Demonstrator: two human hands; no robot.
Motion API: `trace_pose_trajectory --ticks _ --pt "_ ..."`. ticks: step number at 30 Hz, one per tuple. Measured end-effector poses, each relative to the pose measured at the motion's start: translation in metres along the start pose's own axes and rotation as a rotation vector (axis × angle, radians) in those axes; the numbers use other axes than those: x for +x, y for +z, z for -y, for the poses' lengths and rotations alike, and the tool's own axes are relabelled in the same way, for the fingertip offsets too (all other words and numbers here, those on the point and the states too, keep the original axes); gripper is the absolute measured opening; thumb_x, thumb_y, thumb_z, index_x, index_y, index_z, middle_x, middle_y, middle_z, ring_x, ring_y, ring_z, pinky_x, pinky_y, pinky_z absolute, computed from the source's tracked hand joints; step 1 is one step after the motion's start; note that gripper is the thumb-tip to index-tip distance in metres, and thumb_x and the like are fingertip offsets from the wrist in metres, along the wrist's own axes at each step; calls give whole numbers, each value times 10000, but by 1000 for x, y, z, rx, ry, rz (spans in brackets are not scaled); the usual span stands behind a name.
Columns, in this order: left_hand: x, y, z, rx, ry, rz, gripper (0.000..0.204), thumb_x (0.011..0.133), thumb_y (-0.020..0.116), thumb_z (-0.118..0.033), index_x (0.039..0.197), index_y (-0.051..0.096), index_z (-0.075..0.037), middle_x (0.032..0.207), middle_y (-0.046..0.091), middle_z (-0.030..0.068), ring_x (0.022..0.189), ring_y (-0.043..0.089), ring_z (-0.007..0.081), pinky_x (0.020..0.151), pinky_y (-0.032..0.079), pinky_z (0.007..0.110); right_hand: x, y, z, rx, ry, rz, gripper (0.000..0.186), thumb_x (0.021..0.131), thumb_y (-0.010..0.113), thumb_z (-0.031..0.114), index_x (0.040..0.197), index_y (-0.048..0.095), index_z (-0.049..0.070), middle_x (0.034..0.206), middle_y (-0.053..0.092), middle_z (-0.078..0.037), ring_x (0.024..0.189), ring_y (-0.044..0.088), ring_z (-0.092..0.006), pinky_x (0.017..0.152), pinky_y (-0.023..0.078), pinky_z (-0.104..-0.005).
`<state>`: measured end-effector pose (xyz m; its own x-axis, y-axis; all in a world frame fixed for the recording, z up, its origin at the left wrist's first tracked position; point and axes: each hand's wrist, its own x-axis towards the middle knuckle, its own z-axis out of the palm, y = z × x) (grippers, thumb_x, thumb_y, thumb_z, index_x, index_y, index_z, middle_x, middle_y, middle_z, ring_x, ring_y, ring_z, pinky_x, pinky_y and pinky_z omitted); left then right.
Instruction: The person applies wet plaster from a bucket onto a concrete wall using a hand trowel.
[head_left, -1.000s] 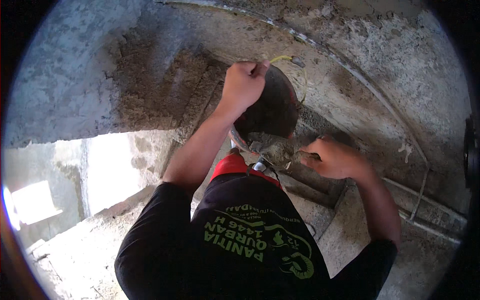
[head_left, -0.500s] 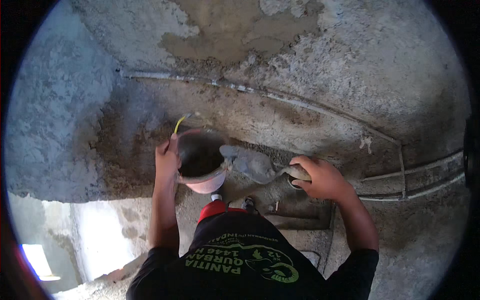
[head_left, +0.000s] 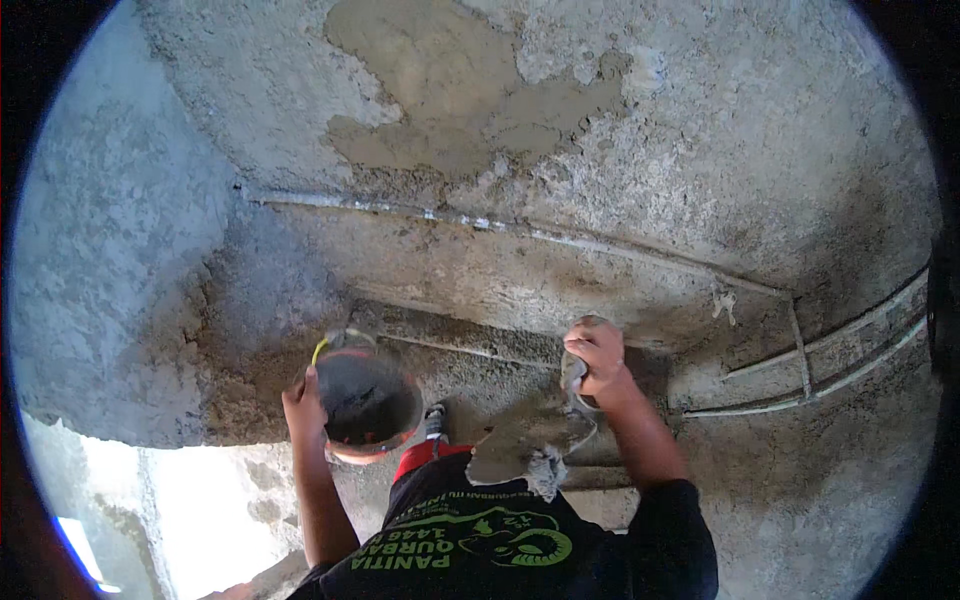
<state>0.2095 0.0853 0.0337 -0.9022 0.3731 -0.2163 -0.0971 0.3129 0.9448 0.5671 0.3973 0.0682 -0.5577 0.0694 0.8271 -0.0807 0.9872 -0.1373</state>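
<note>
Both hands are in sight on my feed, well apart from each other. I see the left hand (head_left: 304,408), left of the lower centre, closed on the bucket (head_left: 372,398) at its left rim, a yellow handle (head_left: 318,352) rising from the fingertips. The bucket's mouth faces my camera, showing a dark grey inside; I cannot tell how full it is. Right of centre, the right hand (head_left: 596,350) is clenched around the grip of a trowel (head_left: 515,455), whose blade points toward the lower centre of the frame, over the wearer's dark shirt (head_left: 470,540). A lump of grey mortar (head_left: 546,472) clings to the blade's edge. Across the middle I have a pale pipe (head_left: 520,230) running along a rough wall (head_left: 700,120), with a smooth brownish patch (head_left: 450,100) at top centre. One foot (head_left: 435,420) shows just beside the bucket.
</note>
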Motion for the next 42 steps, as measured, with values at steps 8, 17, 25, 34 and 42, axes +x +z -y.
trace_pose_trajectory --ticks 8,17,25,34,42 --pt "-13 -47 37 16 257 -320 405 990 582 -361 809 654 -6 650 533 -21 577 449 83 532 370 303 -81 147 -8 213 1111 42 391 1024 458 353 1040 575 -20 677 568 -166 572 572 -309 537 430 -425" --pt "-10 -57 39 67 -112 -228 475 963 620 -430 672 561 -60 623 470 -30 590 412 113 515 331 305 -163 122 88 -101 1522 478 529 919 566 511 1071 603 6 854 664 -252 785 654 -452 708 511 -526" --pt "8 -35 38 -56 -151 -90 383 988 597 -372 762 613 -64 638 488 -46 575 443 76 510 338 276 -144 75 12 -161 1226 304 549 876 653 501 1095 626 -2 778 681 -197 736 666 -412 680 532 -478" --pt "5 -8 17 -205 -91 -95 361 986 609 -346 709 505 -139 575 412 -59 389 307 55 358 240 259 -87 49 48 20 1041 72 430 811 763 371 1019 609 28 759 641 -183 705 659 -400 651 525 -447" --pt "4 1 20 -142 -174 -66 470 1009 555 -377 619 413 -157 509 337 -75 386 301 57 371 219 264 43 44 19 271 28 -853 215 929 649 238 1006 567 55 908 632 -135 789 634 -294 718 542 -440"
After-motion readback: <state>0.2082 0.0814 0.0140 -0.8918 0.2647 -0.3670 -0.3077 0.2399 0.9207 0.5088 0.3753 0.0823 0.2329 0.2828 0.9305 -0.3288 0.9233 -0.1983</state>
